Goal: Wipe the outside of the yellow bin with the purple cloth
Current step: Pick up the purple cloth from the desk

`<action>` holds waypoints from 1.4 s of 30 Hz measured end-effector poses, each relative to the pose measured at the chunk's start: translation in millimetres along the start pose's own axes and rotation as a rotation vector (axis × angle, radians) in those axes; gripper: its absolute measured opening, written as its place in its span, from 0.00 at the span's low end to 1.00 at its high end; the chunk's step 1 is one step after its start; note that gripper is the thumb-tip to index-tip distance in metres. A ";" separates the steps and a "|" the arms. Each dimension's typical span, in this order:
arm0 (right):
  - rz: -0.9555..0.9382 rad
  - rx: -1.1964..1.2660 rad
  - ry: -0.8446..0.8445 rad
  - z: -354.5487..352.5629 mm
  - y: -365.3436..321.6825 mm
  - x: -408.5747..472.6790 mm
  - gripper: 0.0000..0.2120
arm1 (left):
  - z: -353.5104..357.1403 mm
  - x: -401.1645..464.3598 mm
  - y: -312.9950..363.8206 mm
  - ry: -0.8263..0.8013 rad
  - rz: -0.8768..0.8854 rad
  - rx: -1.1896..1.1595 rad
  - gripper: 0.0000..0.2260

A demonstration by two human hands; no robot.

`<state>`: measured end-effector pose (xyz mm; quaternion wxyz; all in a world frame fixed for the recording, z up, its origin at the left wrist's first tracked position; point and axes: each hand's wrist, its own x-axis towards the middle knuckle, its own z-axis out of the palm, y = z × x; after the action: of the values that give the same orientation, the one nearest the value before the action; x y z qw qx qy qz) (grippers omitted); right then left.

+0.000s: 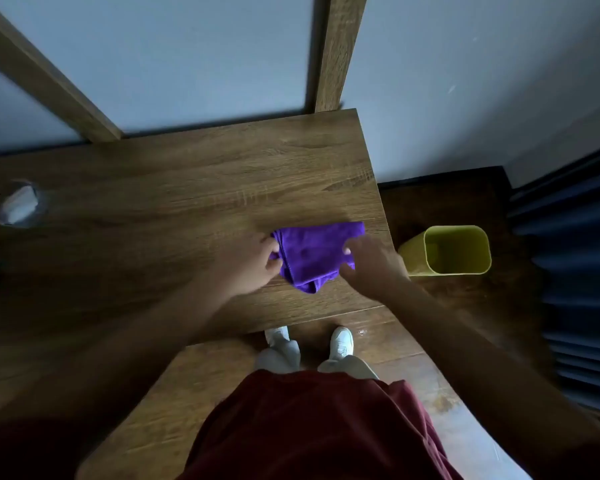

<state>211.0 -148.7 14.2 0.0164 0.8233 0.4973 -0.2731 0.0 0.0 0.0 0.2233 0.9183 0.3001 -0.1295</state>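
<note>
A purple cloth (312,254) lies crumpled near the right end of the wooden table (174,202). My left hand (246,265) pinches the cloth's left edge between thumb and fingers. On the cloth's right side, my right hand (368,261) has its fingers curled onto the fabric. The yellow bin (447,251) stands on the dark floor to the right of the table, its open mouth facing up. Neither hand touches the bin.
A round glass object (14,206) sits at the table's far left. Blue curtains (575,271) hang at the right, behind the bin. Wooden posts (340,53) rise against the wall behind the table. My white shoes (342,341) stand at the table's front edge.
</note>
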 end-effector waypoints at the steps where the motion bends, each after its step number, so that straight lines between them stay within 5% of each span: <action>1: -0.013 0.008 0.029 -0.7 1.7 13.0 0.20 | 0.5 12.1 -4.1 0.036 -0.002 0.027 0.19; 11: -0.056 -0.264 -0.141 25.5 15.6 80.8 0.40 | 48.9 71.9 15.6 -0.025 -0.201 0.216 0.36; 20: -0.035 -0.133 0.017 34.2 25.9 70.5 0.32 | 70.8 72.2 29.1 0.192 -0.192 0.066 0.17; 25: 0.120 0.308 -0.064 33.1 57.4 61.9 0.20 | 44.0 61.3 47.1 0.181 -0.144 -0.528 0.13; 29: 0.140 1.007 -0.164 15.5 88.8 26.4 0.13 | 6.9 52.0 78.2 0.199 -0.120 -0.806 0.08; 32: 0.089 1.425 -0.274 -4.1 102.1 -7.0 0.27 | -15.3 47.8 111.6 0.224 -0.049 -0.896 0.03; 38: -0.127 1.860 -0.398 -61.2 119.8 -80.7 0.23 | -34.1 44.1 191.7 0.339 0.057 -1.025 0.06; 42: -0.192 2.008 -0.460 -68.0 131.0 -113.7 0.30 | -26.8 40.6 241.5 0.321 0.070 -1.125 0.04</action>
<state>308.5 -286.5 93.0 -0.6053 0.3426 0.0889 -0.7130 181.8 -140.8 88.4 0.6323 0.6763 0.3220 0.1977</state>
